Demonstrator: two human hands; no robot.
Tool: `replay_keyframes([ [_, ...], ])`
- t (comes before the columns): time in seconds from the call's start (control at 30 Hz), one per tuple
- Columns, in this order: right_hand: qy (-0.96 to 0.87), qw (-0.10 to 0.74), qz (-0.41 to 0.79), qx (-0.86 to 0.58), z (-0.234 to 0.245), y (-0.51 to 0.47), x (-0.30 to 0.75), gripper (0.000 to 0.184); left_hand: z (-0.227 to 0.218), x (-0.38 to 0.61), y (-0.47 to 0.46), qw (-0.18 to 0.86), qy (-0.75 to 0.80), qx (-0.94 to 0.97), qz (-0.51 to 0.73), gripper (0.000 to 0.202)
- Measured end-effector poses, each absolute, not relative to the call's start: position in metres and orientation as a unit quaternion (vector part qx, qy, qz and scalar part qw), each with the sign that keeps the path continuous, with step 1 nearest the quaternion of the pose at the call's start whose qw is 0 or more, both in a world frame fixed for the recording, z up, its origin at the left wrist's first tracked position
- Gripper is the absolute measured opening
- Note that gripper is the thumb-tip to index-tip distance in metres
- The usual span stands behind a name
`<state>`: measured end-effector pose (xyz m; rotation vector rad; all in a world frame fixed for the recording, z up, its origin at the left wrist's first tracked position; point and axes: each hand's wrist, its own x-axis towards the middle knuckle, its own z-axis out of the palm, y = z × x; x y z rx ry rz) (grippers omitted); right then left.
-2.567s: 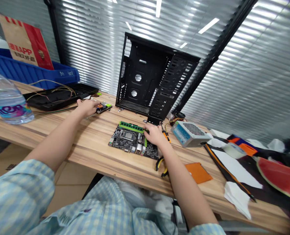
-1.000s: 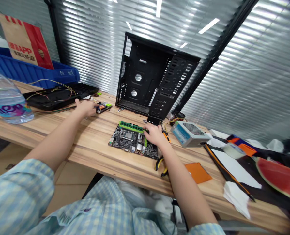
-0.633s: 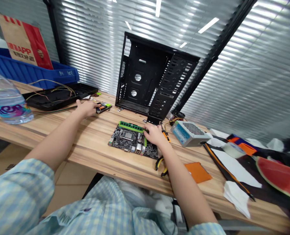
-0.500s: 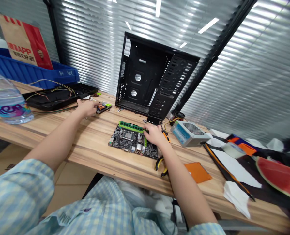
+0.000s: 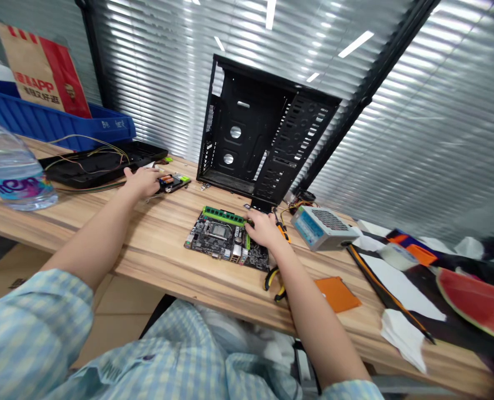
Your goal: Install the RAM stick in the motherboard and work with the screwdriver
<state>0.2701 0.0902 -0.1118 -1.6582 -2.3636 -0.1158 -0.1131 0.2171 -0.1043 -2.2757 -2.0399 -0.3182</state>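
A motherboard (image 5: 218,236) lies flat on the wooden table with a green memory stick (image 5: 224,215) along its far side. My right hand (image 5: 261,228) is at its far right part, by the end of the memory stick, fingers curled over the board; the fingertips are partly hidden. To the left, my left hand (image 5: 144,182) is low over the table with its fingers apart. Close to its fingertips is a small dark part with orange cylinders (image 5: 168,180) and a bright green patch. Yellow-and-black handled pliers (image 5: 275,283) lie under my right forearm.
A black computer case (image 5: 250,133) stands open behind the board. A power supply (image 5: 324,226) and an orange sheet (image 5: 338,294) are on the right. Leftward are a black panel (image 5: 100,164) with wires, a water bottle (image 5: 15,166) and a blue bin (image 5: 55,125).
My left hand has moved slightly left, uncovering more of the small part with orange cylinders. My right hand and the motherboard have stayed in place.
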Motion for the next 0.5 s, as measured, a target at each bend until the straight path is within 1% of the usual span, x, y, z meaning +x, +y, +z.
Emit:
replay_keyframes([
  [0.13, -0.811, 0.126, -0.039, -0.57, -0.113, 0.091, 0.27, 0.024, -0.101, -0.104, 0.216, 0.036, -0.675, -0.731, -0.088, 0.055],
  [0.3, -0.813, 0.127, -0.039, -0.566, -0.114, 0.092, 0.27, 0.024, -0.097, -0.097, 0.215, 0.058, -0.649, -0.75, -0.116, 0.054],
  [0.5, -0.812, 0.124, -0.036, -0.569, -0.114, 0.093, 0.271, 0.025, -0.101, -0.103, 0.217, 0.054, -0.656, -0.749, -0.082, 0.05],
])
